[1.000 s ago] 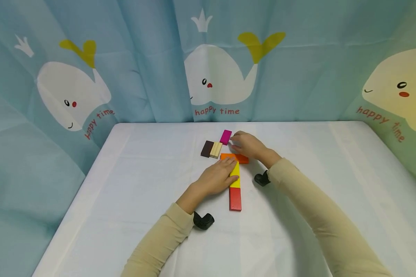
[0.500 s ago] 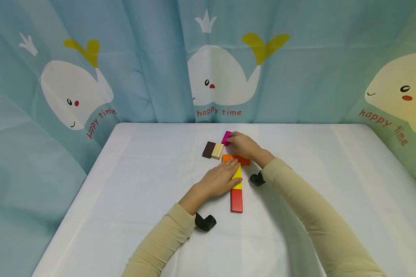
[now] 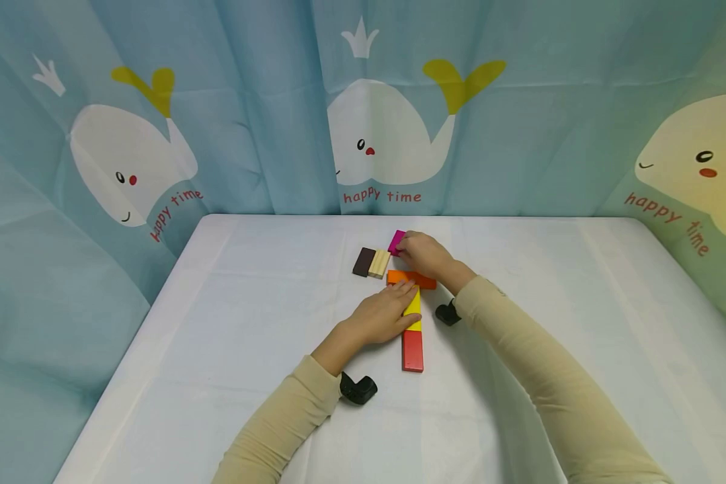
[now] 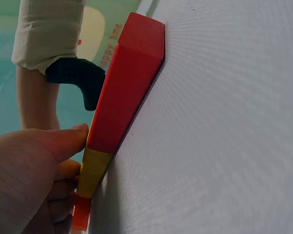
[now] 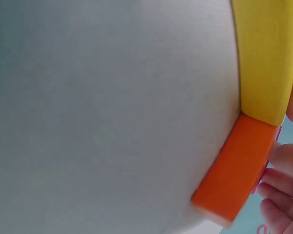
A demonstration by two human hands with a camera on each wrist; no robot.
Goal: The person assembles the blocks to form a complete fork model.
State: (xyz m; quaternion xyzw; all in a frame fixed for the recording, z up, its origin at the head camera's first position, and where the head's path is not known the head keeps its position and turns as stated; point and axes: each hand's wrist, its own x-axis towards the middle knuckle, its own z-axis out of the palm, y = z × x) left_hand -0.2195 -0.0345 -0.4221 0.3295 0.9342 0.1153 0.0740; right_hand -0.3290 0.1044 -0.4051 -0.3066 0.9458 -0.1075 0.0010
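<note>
Now magenta rectangular block [image 3: 396,238] being pinched by right hand [image 3: 425,254], fingers curled at its right side, near far edge of white cloth-covered table [image 3: 230,302]. Yellow rectangular block [image 5: 266,63] pressed by left hand [image 3: 377,315], fingers stretched over it. Orange rectangular block [image 5: 237,168] set crosswise, touching yellow's far end; red rectangular block [image 3: 413,351] butted against near end. Left of magenta, 2 laid side by side: dark brown rectangular block [image 3: 364,261], pale grooved wooden block [image 3: 379,263].
</note>
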